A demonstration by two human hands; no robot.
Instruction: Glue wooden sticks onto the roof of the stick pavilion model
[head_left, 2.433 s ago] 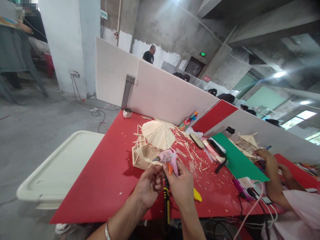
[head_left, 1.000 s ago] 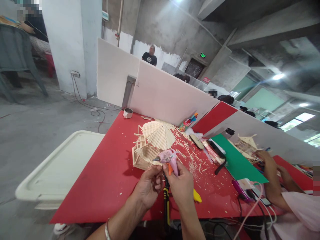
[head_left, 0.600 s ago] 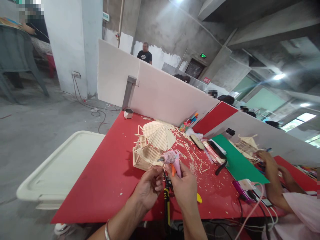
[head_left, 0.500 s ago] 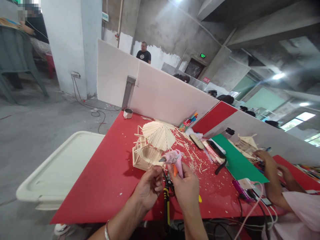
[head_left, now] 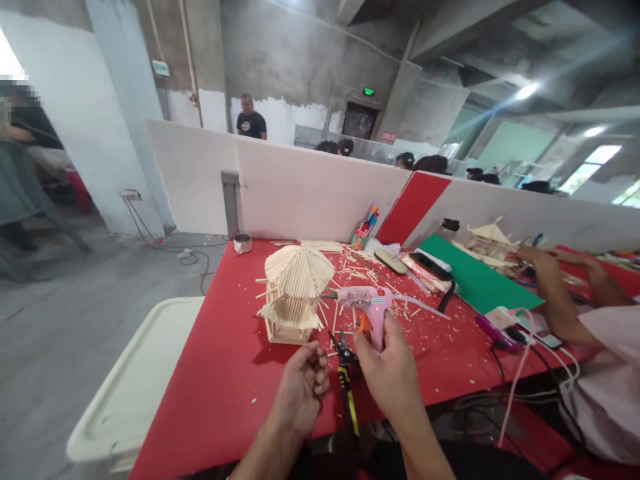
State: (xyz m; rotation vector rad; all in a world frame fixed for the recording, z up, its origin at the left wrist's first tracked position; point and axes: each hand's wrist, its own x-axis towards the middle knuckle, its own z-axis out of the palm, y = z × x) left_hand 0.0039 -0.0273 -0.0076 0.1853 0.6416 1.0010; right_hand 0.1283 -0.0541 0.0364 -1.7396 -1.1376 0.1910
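My right hand (head_left: pixel 393 370) is wrapped round the handle of a pink hot glue gun (head_left: pixel 363 301), with its orange trigger under the fingers. A clear glue stick (head_left: pixel 423 307) sticks out of the gun's back, and its nozzle points left toward a small pavilion model (head_left: pixel 295 297) made of thin wooden sticks. Just in front of the model is my left hand (head_left: pixel 304 380), its fingers curled together; what they hold, if anything, is hidden. Between my hands, black-and-yellow pliers (head_left: pixel 347 380) lie on the red table (head_left: pixel 220 373), jaws apart.
Loose sticks (head_left: pixel 320 245) and scraps lie behind the model. A pen cup (head_left: pixel 360 237), a glasses case (head_left: pixel 390 261), a phone (head_left: pixel 430 266) and a green board (head_left: pixel 480 277) are farther right. A co-worker's arms (head_left: pixel 555 283) reach in there. A tape roll (head_left: pixel 243 243) stands at the far left corner.
The camera view has levelled and turned right. My right hand has moved the glue gun rightward, away from my left hand, and turned it so its side shows. The pliers are more exposed.
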